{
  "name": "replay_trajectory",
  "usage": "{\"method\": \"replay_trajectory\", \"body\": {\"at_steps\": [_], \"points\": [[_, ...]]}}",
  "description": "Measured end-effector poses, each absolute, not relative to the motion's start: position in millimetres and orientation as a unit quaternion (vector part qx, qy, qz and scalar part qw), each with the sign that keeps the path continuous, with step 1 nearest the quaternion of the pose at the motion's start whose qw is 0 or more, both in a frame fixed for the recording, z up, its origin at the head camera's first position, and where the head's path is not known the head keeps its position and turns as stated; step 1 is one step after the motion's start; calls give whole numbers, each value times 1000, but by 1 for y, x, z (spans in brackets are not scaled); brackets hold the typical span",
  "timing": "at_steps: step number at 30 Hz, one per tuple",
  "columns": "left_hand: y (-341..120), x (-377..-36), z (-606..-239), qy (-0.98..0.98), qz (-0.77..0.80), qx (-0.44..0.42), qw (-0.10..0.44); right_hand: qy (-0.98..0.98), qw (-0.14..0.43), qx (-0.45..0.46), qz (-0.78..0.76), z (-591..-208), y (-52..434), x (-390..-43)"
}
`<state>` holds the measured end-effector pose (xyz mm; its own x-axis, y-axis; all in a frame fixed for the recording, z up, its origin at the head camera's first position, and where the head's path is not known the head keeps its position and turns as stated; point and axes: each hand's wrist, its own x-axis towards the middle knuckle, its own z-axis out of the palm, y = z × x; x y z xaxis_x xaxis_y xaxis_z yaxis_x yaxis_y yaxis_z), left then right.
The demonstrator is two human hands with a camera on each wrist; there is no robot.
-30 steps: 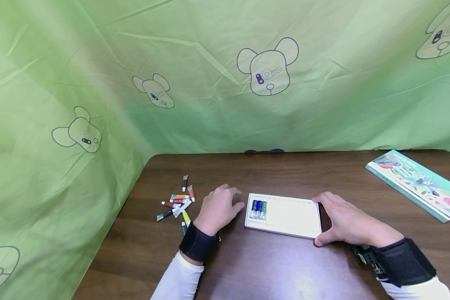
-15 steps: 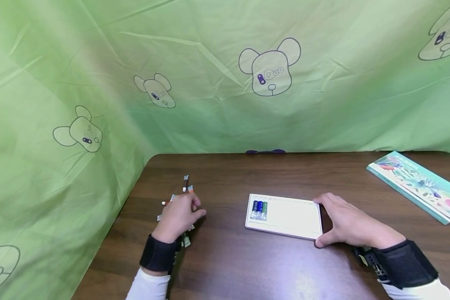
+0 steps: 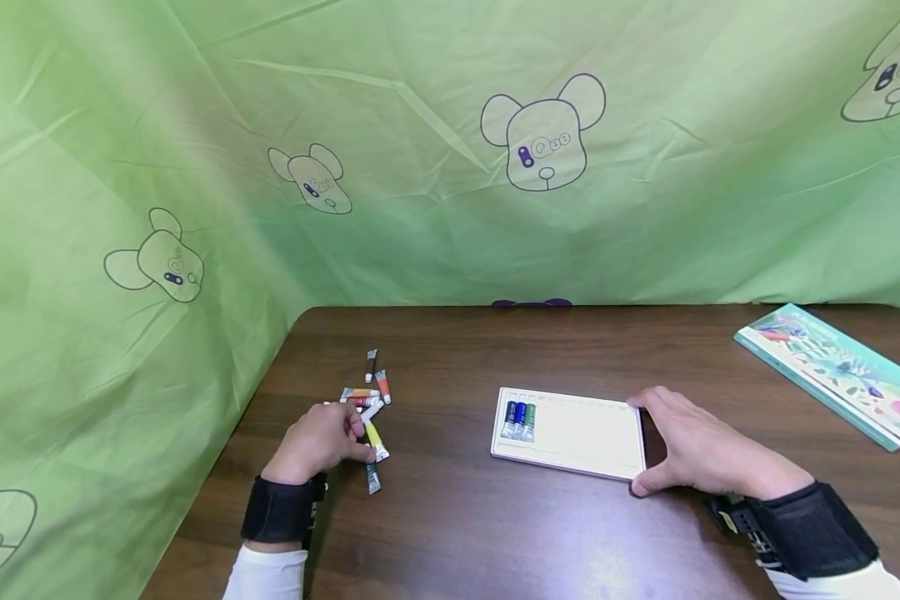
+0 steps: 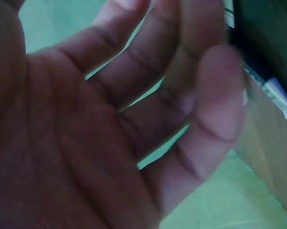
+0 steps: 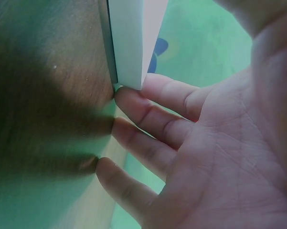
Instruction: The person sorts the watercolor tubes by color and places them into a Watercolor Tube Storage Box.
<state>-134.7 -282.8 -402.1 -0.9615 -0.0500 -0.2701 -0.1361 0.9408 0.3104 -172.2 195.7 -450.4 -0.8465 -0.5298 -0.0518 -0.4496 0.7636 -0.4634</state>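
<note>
My left hand [image 3: 317, 442] is at the pile of small paint tubes on the left, its fingers loosely bent. Thumb tip and index finger stand apart beside a yellow paint tube [image 3: 376, 440]; a dark green tube [image 3: 373, 478] lies just below. The hand hides part of the pile. In the left wrist view, a dark tube [image 4: 272, 89] shows beyond the fingers. My right hand [image 3: 693, 446] holds the right end of a white paint tray [image 3: 585, 437], thumb and fingers at its two corners. Three tubes, dark blue, blue and green [image 3: 519, 419], lie in the tray's left end.
More tubes lie above the left hand, including a dark brown tube [image 3: 371, 367], an orange-red tube [image 3: 383, 387] and a red tube [image 3: 362, 402]. A flat turquoise printed box [image 3: 840, 367] lies at the back right. A green curtain [image 3: 420, 208] hangs behind the brown table [image 3: 450, 533].
My left hand has moved left and down from beside the tray to the tube pile, passing over it. The right hand and tray have stayed in place.
</note>
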Motion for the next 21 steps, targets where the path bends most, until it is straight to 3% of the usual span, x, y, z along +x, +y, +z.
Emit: {"method": "replay_trajectory", "body": {"at_steps": [21], "points": [[-291, -138, -408, 969, 186, -69, 144, 936, 85, -263, -220, -451, 196, -172]]}}
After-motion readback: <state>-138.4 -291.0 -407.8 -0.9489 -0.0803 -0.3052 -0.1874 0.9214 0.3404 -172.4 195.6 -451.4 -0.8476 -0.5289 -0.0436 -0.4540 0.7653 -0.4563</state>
